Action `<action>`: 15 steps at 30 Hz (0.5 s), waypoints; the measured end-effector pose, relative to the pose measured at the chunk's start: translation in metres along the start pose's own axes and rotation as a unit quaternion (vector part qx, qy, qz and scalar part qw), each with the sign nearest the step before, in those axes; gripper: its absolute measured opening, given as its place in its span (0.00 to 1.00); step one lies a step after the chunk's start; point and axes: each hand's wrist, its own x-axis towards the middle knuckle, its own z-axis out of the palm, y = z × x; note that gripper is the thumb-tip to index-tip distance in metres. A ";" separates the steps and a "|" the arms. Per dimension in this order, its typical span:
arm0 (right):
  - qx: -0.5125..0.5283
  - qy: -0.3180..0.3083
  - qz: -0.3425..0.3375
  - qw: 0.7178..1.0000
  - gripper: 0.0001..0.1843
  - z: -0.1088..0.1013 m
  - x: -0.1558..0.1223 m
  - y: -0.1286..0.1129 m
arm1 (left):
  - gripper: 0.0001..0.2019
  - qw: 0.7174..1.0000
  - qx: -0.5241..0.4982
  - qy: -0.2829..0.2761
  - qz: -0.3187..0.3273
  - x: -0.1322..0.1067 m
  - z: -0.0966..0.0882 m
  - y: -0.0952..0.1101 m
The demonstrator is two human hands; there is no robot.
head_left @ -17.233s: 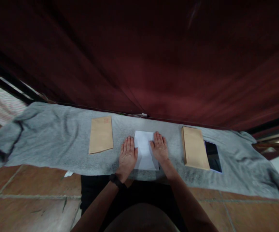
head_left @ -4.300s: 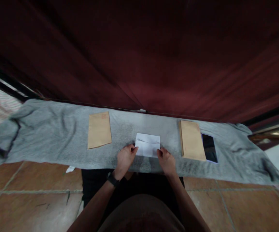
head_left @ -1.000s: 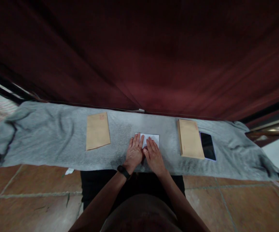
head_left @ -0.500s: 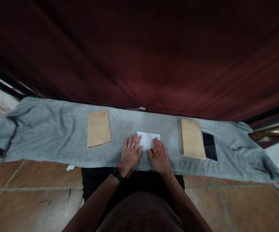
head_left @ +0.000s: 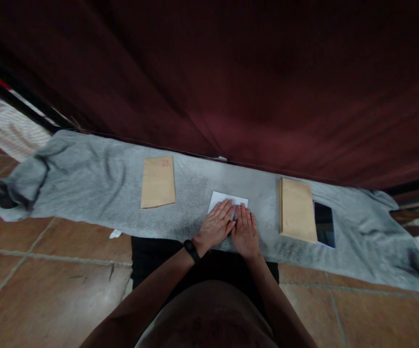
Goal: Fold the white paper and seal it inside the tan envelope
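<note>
A small white sheet of paper (head_left: 223, 196) lies on a grey cloth (head_left: 191, 217) in front of me. My left hand (head_left: 217, 222) rests flat across its left and middle part, fingers stretched out. Beside it, my right hand (head_left: 245, 232) lies flat on the paper's right part, with its fingers extended. The two hands nearly meet, and they hide most of the sheet's near half. A dark band (head_left: 191, 250) is on my left wrist. Neither hand grips anything.
Left of my hands lies a brown envelope (head_left: 157, 182) with a red mark. On the right is a stack of brown envelopes (head_left: 296, 210), with a phone (head_left: 324, 224) against its right side. A dark red curtain (head_left: 231, 96) hangs behind the cloth.
My left hand has slid right over the paper, closer to my right hand, covering more of the sheet. The whole view has tilted a little.
</note>
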 end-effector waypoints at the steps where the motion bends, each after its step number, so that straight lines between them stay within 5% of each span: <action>1: -0.005 -0.005 -0.001 1.000 0.34 0.000 0.000 0.000 | 0.28 1.000 -0.005 -0.006 0.007 0.001 0.003 0.001; 15: -0.003 0.008 0.045 0.999 0.31 -0.005 -0.005 0.018 | 0.30 1.000 -0.003 -0.018 -0.008 -0.002 0.006 -0.007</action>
